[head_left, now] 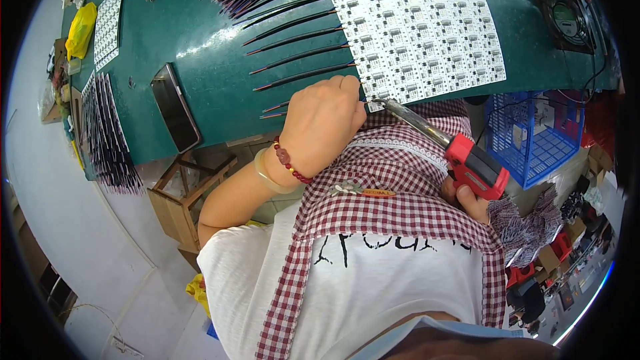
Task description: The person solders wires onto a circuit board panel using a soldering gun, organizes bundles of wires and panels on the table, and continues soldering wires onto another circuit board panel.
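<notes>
Soldering iron [460, 157], red-handled, gripped in right hand [470, 200] at centre right; left hand [320, 123] clenched at white circuit panel [417, 23] edge.

bare green tabletop [193, 47] between phone [175, 107] and wire rows [300, 40]

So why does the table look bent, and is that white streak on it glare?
Head view: the fisheye lens bows the green table toward the rim, with black corners; yes, the streak is lamp glare; the left hand and soldering iron look sharp.

Green worktable [200, 47], wooden stool [177, 203], pale floor [80, 240].
</notes>
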Available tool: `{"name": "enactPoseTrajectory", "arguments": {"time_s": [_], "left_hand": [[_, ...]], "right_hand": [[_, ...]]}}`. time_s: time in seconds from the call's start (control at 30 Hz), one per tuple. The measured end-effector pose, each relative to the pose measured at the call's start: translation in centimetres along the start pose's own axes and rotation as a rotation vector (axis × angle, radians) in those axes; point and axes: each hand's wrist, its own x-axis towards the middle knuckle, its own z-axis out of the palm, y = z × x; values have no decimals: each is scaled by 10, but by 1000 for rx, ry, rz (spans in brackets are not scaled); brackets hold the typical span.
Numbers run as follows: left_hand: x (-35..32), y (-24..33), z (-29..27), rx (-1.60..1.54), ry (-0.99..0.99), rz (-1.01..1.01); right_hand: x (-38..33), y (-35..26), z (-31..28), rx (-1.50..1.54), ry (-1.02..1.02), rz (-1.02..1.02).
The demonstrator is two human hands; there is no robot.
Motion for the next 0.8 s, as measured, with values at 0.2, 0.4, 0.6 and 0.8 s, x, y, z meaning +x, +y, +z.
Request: {"name": "enactPoseTrajectory", "arguments": {"time_s": [0.2, 0.4, 0.6, 0.8], "left_hand": [[0, 1, 1, 12, 6, 0], [0, 2, 1, 10, 2, -8], [0, 2, 2, 18, 3, -13], [-2, 3, 2, 25, -9, -29]], "right_hand": [[2, -4, -5, -20, -55, 57], [2, 0, -15, -181, -141, 67], [-7, 15, -16, -92, -103, 40], [-8, 16, -9, 49, -25, 9]]}}
